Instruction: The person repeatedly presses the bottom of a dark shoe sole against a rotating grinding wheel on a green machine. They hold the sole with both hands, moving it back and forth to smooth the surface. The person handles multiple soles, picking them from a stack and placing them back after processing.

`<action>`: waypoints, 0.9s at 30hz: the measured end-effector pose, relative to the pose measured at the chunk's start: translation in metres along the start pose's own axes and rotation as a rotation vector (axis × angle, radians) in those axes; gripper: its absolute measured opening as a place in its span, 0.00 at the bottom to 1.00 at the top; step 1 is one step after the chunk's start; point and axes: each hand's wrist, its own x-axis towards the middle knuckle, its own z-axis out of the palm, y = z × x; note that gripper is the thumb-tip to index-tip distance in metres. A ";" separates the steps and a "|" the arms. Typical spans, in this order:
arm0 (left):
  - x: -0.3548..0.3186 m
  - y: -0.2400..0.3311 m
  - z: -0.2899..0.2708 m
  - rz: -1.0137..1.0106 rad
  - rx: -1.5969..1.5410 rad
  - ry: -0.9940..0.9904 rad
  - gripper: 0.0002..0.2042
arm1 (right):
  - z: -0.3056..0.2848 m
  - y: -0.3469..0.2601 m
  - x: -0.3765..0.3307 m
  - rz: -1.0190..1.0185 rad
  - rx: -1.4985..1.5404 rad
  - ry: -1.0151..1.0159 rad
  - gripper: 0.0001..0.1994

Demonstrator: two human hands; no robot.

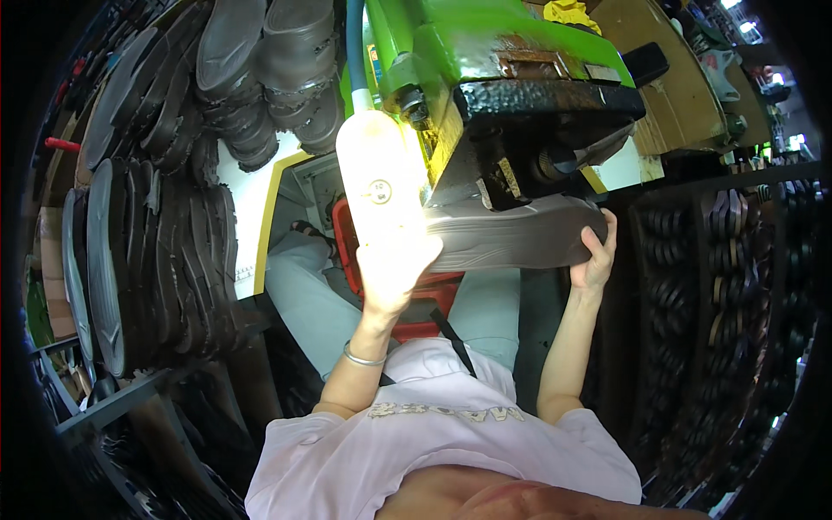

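One dark sole (511,240) is gripped at two ends by one left hand (397,264) and one right hand (594,258); one lamp (374,156) is lit.

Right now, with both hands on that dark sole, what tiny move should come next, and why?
Probably slide the dark sole slightly sideways along the green machine: the left hand and right hand hold its opposite ends, and its far edge appears close against the machine's black part.

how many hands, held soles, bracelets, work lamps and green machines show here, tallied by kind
Hands (left hand, right hand): 2
Held sole: 1
Bracelet: 1
Work lamp: 1
Green machine: 1
Total: 6
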 end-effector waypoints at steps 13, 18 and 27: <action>0.009 0.010 0.025 0.065 0.334 -0.046 0.17 | -0.005 -0.017 0.041 0.013 -0.011 -0.030 0.19; 0.000 0.000 0.004 0.066 0.119 -0.036 0.20 | 0.016 -0.016 0.039 0.050 0.003 -0.066 0.19; 0.005 0.030 -0.030 0.108 -0.036 -0.060 0.24 | 0.049 -0.003 0.018 0.079 0.023 -0.096 0.20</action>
